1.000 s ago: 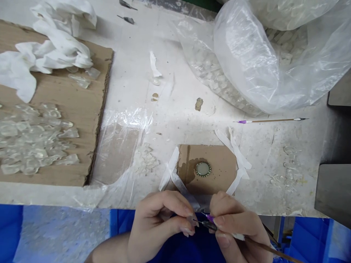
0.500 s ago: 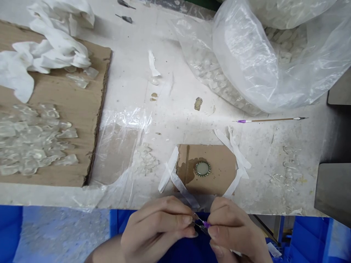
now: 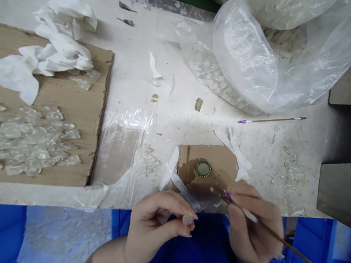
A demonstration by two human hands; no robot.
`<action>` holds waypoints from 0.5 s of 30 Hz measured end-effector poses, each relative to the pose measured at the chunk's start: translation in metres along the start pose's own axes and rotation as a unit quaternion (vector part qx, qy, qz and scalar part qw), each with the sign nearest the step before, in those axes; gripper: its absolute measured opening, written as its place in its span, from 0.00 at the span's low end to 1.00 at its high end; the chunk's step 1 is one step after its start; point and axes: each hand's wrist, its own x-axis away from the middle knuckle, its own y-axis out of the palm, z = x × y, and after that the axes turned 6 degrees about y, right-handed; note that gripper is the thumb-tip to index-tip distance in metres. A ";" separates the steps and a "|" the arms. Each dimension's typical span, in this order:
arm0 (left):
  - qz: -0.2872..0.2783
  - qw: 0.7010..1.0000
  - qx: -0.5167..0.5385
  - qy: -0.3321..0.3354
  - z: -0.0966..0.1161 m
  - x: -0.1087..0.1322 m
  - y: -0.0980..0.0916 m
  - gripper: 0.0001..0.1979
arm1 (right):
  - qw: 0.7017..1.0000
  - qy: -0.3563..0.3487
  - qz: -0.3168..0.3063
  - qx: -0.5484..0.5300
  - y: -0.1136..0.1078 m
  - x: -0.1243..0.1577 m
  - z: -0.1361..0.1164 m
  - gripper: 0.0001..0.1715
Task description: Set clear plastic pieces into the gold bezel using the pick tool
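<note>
My left hand is at the table's near edge, pinching a small clear piece between thumb and fingertips. My right hand is closed on a thin brown stick tool with a purple tip, which points up-left over a small brown cardboard patch. A bottle cap full of pale liquid sits on that patch, just above the tool's tip. The right hand is somewhat blurred.
A large cardboard sheet at left carries several clear pieces and crumpled white cloth. A clear bag of pieces fills the back right. A second stick tool lies right of centre. Clear film lies mid-table; blue bins below.
My right hand has pulled away from the left and moved up-right, bringing the tool's tip over the cardboard patch. The left hand stays put with the clear piece.
</note>
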 end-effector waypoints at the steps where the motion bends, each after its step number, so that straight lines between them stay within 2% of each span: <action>1: 0.006 1.000 0.011 -0.010 0.000 -0.001 0.001 0.04 | 0.999 -0.025 0.007 0.030 0.002 -0.007 0.001 0.21; 4: 0.010 0.999 0.034 -0.027 0.000 -0.003 0.003 0.04 | 0.989 -0.083 0.005 0.119 0.008 -0.025 0.004 0.24; 9: 0.009 0.997 0.069 -0.034 -0.003 -0.001 0.000 0.05 | 0.981 -0.082 -0.035 0.173 0.011 -0.028 0.007 0.22; 12: 0.003 0.996 0.081 -0.041 -0.005 0.000 0.000 0.06 | 0.992 -0.077 -0.007 0.098 0.010 -0.021 0.005 0.23; 15: 0.011 0.994 0.099 -0.044 -0.005 0.001 0.002 0.06 | 0.999 -0.029 0.002 -0.040 0.010 -0.014 -0.004 0.16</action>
